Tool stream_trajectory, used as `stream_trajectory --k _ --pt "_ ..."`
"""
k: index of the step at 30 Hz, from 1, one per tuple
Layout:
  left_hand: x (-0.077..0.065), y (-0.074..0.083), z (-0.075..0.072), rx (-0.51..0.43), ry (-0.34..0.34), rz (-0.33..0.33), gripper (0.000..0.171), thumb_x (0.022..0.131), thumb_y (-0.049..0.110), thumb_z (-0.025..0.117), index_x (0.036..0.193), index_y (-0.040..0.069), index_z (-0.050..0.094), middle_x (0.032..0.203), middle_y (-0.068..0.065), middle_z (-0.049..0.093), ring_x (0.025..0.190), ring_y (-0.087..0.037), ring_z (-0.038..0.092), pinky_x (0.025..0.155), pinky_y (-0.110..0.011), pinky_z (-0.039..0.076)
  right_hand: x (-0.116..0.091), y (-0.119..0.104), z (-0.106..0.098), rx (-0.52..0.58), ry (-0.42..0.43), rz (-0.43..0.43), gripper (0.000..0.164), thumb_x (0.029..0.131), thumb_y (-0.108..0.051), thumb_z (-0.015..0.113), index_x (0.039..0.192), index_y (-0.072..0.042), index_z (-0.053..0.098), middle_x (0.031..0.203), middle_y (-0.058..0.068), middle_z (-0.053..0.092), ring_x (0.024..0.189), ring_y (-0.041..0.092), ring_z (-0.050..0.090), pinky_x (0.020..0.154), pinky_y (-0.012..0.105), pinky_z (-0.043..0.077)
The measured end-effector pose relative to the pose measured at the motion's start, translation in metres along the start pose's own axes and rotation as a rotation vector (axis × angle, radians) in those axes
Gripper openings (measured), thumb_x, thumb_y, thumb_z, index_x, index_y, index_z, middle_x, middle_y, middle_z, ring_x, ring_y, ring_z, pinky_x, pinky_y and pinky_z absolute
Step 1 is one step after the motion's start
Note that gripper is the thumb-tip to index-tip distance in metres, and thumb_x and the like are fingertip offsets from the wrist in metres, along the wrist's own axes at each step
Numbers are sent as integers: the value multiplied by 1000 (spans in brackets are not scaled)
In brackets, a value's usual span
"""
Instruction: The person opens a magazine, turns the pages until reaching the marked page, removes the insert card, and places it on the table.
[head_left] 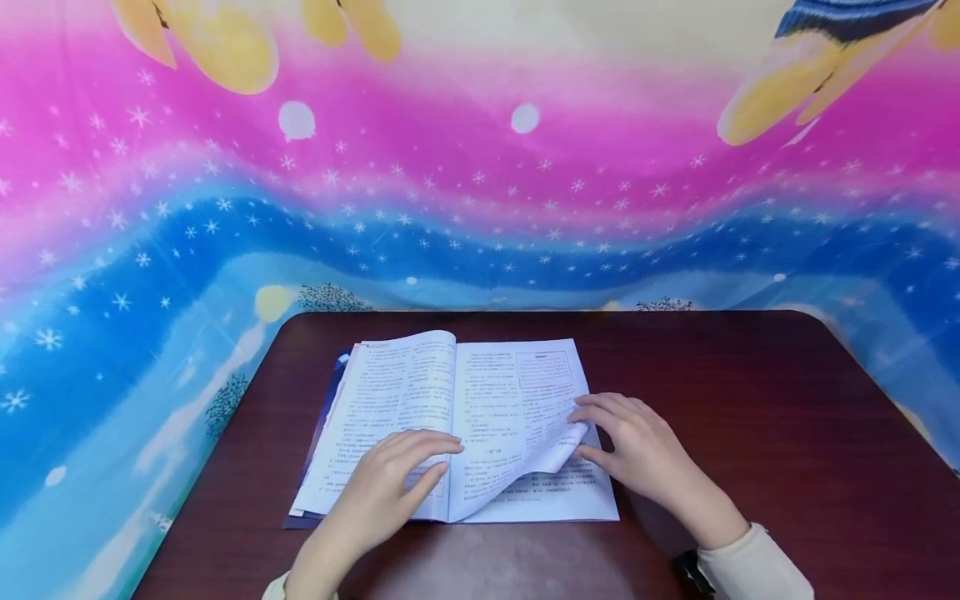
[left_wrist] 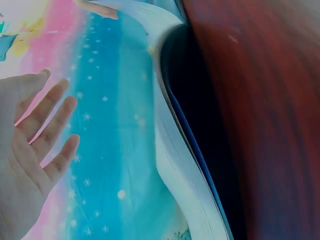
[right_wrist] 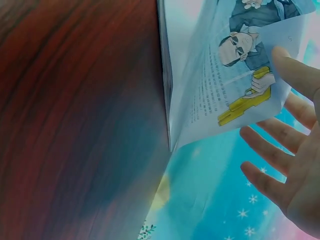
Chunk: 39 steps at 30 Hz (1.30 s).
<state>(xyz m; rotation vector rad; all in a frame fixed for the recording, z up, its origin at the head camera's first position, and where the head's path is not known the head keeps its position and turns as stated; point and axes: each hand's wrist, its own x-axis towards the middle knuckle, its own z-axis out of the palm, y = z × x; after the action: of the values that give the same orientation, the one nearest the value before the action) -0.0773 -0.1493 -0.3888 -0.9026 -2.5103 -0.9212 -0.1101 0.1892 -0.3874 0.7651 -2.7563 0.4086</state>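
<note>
While the right hand (head_left: 637, 442) pinches the lifted page (head_left: 517, 417) by its outer edge, the gutter (head_left: 452, 392) runs near-to-far leftward, close by the left hand (head_left: 390, 479), loosely extended, holding nothing.

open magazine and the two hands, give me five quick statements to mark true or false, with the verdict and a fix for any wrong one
1. The magazine lies open on a dark reddish-brown table. True.
2. The right hand lies flat on the table. False: it pinches the edge of a lifted page.
3. In the right wrist view, a colour drawing shows on the lifted page. True.
4. The left hand grips a pen. False: it holds nothing, its fingers loosely extended.
5. Behind the table hangs a cloth printed with snowflakes. True.
</note>
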Motion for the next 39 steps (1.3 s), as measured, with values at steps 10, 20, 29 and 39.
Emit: stream_trajectory --k 10,20,29,39 --pt "18 15 23 -76 -73 19 24 94 17 70 116 24 71 119 16 66 112 -5 61 94 -36 51 1 -1 7 15 -2 61 44 74 -26 89 113 -16 72 127 7 65 120 28 57 100 52 45" --pt "42 27 42 -94 -204 -16 31 95 26 70 125 22 67 129 12 62 121 -9 57 101 -36 46 2 -2 13 16 47 39 43 71 -22 91 109 -16 73 122 6 67 116 27 59 96 51 48" --pt "58 34 57 -95 -263 -46 45 91 29 74 134 21 61 139 7 56 127 -15 53 104 -39 45 13 -3 6 25 29 36 39 74 -26 89 109 -17 73 123 5 67 116 27 60 96 52 48" --pt "68 39 60 -74 -279 3 47 90 19 75 134 22 61 138 8 58 127 -11 53 104 -35 44 22 -5 -5 -5 16 -15 38 74 -26 89 107 -15 74 121 6 67 115 27 60 97 50 47"
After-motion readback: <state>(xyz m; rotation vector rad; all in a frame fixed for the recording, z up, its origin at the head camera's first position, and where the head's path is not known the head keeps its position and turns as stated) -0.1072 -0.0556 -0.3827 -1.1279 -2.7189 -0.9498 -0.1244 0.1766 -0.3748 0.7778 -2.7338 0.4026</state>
